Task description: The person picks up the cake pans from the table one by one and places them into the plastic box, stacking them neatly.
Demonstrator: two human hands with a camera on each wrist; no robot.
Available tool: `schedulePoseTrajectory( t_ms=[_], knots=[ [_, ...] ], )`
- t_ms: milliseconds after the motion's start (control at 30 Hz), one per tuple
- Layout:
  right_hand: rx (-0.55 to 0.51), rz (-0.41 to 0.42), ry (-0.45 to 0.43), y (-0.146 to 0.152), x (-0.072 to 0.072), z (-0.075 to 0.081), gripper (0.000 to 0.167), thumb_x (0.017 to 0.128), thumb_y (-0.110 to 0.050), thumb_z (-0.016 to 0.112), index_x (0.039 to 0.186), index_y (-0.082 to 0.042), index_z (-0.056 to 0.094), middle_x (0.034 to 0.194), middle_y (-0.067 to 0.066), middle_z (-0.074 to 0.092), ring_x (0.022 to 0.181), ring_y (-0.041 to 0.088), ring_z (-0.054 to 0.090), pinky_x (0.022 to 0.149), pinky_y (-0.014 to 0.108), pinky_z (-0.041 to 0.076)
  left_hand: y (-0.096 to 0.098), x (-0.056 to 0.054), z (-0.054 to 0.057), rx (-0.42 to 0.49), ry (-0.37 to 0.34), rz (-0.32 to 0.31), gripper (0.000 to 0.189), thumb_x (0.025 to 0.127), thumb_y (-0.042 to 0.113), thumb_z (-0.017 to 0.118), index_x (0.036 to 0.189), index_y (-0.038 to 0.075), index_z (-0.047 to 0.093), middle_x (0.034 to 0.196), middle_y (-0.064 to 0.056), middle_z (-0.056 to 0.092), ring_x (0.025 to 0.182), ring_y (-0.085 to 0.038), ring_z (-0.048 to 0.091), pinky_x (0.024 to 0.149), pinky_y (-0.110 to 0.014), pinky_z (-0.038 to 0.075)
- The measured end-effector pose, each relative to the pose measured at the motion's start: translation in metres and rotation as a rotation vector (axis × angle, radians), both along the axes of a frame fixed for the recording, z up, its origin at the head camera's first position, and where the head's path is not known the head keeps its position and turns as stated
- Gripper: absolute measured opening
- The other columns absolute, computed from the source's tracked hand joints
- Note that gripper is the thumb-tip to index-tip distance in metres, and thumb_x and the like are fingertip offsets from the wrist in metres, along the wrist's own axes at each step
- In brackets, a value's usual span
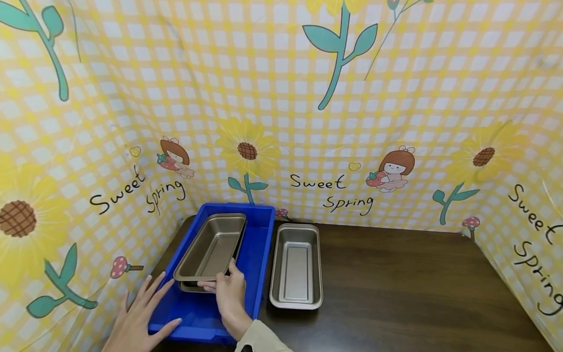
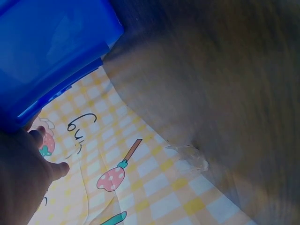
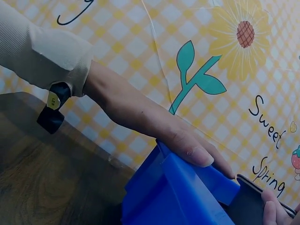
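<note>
One loaf pan, whole only in the head view, slants lengthwise lower-left to upper-right; the right hand pinches its edge, left hand spread wide.

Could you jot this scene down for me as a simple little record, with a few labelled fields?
Container: blue plastic bin on a dark wooden table
In or over bin: upper loaf pan, with a lower loaf pan partly showing beneath
Beside bin: another loaf pan, upright on the table, to the right
Right hand: grips the upper loaf pan near its closest right corner
Left hand: fingers spread, at the bin's near left side
Backdrop: yellow-checked sheet printed with sunflowers and "Sweet Spring"
</note>
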State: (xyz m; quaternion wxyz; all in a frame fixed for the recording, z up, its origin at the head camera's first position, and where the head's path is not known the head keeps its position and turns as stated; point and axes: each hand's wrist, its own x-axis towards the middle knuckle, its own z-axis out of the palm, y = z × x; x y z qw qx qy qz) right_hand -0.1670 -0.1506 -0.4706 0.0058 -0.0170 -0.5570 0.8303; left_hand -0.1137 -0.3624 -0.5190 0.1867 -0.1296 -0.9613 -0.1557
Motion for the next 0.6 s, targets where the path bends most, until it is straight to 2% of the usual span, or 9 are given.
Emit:
schedulePoseTrajectory(
  t_ms=[233, 333, 467, 600],
  knots=[
    [0.022, 0.053, -0.043, 0.0026, -0.0006, 0.0006, 0.060, 0.098, 0.012, 0.044, 0.155, 0.022, 0.028, 0.102, 0.031, 0.075, 0.082, 0.042, 0.078, 0.076, 0.038, 0.064, 0.0004, -0.0023, 0.0004, 0.007, 0.026, -0.017, 0.094, 0.085, 0.045, 0.084, 0.165, 0.026, 0.038, 0.173, -0.007, 0.029, 0.164, -0.026, 0.004, 0.117, -0.076, -0.014],
    [0.049, 0.086, -0.069, 0.0043, -0.0008, 0.0007, 0.061, 0.100, 0.009, 0.044, 0.156, 0.022, 0.024, 0.104, 0.032, 0.074, 0.084, 0.041, 0.078, 0.076, 0.038, 0.064, 0.0006, -0.0015, -0.0001, 0.003, 0.002, 0.000, 0.096, 0.086, 0.047, 0.083, 0.166, 0.025, 0.035, 0.174, -0.006, 0.027, 0.164, -0.021, -0.002, 0.117, -0.076, -0.014],
    [0.092, 0.130, -0.123, 0.0070, 0.0001, 0.0007, 0.066, 0.100, 0.003, 0.045, 0.158, 0.020, 0.021, 0.098, 0.028, 0.077, 0.084, 0.039, 0.079, 0.076, 0.039, 0.064, 0.0008, 0.0003, -0.0008, -0.016, -0.035, 0.034, 0.100, 0.088, 0.050, 0.080, 0.169, 0.020, 0.029, 0.176, -0.006, 0.023, 0.163, -0.017, -0.007, 0.118, -0.074, -0.015],
    [0.131, 0.173, -0.169, 0.0097, 0.0022, 0.0010, 0.071, 0.097, 0.000, 0.047, 0.160, 0.017, 0.019, 0.098, 0.027, 0.077, 0.085, 0.037, 0.079, 0.077, 0.038, 0.064, 0.0005, 0.0009, -0.0012, -0.025, -0.039, 0.042, 0.102, 0.088, 0.051, 0.080, 0.169, 0.016, 0.027, 0.175, -0.007, 0.023, 0.164, -0.025, 0.000, 0.118, -0.075, -0.013]
  ],
)
